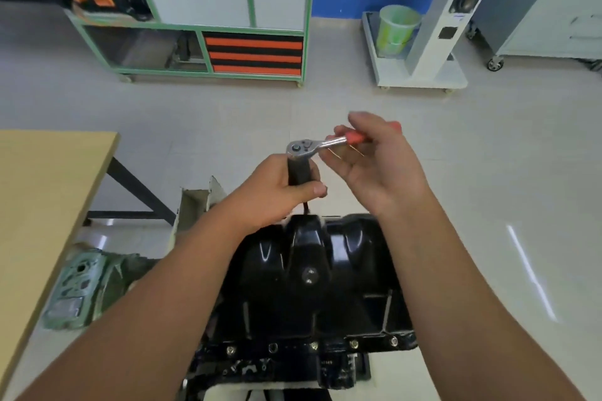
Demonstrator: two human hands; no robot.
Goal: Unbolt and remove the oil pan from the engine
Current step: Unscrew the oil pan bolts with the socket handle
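A glossy black oil pan (312, 283) sits upside down on the engine, low in the middle of the view. Several bolts (353, 342) line its near flange. Above the pan's far edge stands a ratchet (312, 144) with a chrome head and a red handle, on a black extension (298, 172) that runs down to the far flange. My left hand (280, 189) grips the extension just under the ratchet head. My right hand (374, 159) holds the red handle, fingers loosely curled around it and blurred.
A tan wooden table (49, 198) stands to the left. A greenish engine cover (75, 290) and an open cardboard box (195, 205) lie on the floor beside the engine. A green-framed cabinet (221, 19) and a white machine stand (423, 26) are farther back.
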